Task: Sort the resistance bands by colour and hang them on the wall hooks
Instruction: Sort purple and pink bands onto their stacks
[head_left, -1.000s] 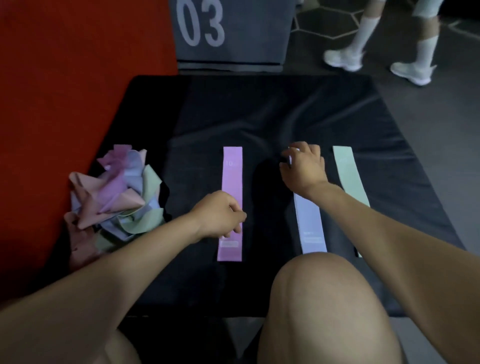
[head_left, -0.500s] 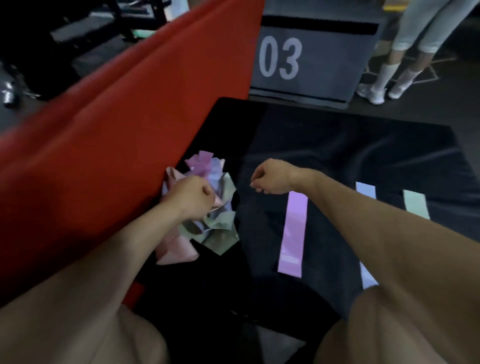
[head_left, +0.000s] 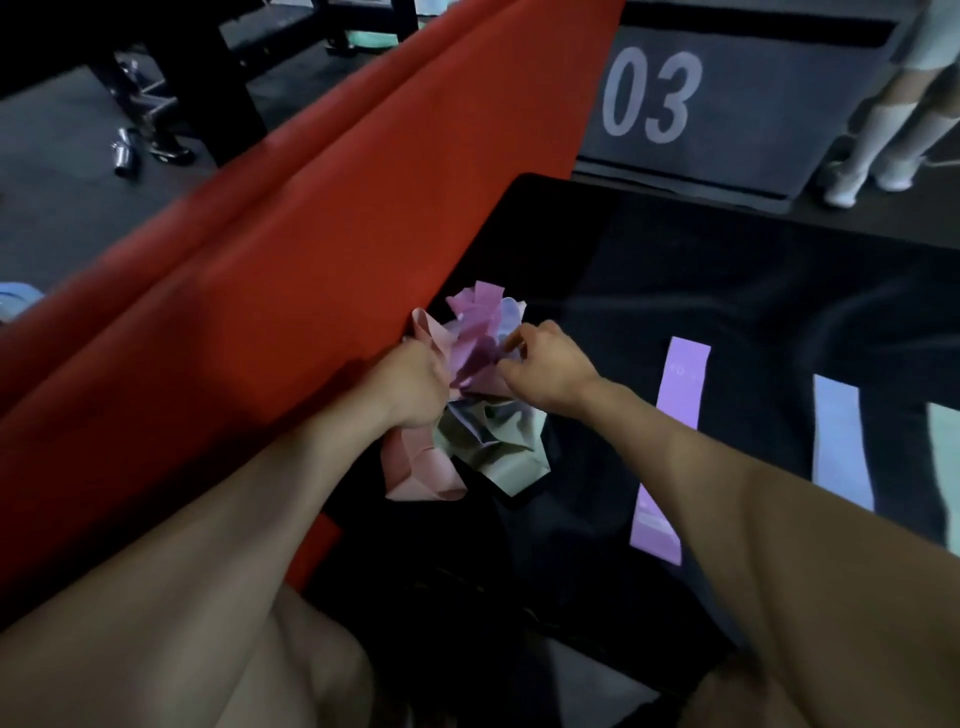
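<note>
Nearest, a bare knee sits at the bottom edge, both forearms reaching forward over a black cloth (head_left: 675, 270) spread on the floor. Left hand (head_left: 413, 387): fingers curled into the left side of the tangled pile of bands (head_left: 480, 395), gripping pink band material (head_left: 421, 467) that hangs out below the fist. Right hand (head_left: 545, 371): fingers bent, fingertips pinching at the purple and pale blue folds on the pile's right side; exactly which band it holds cannot be told. The pile mixes pink, purple, pale blue and pale green bands and lies at the cloth's left edge, touching the red mat (head_left: 260, 312). To the right, well apart from the pile, three bands lie flat and parallel on the cloth: purple band (head_left: 675, 415), partly crossed by the right forearm, then pale blue band (head_left: 839, 441), then pale green band (head_left: 943, 457), cut by the frame edge. Beyond the cloth: a grey box marked "03" (head_left: 727, 104). Beside it, a person's legs in white socks and shoes (head_left: 878, 145). Far left, past the red mat, dark floor with black equipment frames (head_left: 208, 67). Motion blur throughout.
</note>
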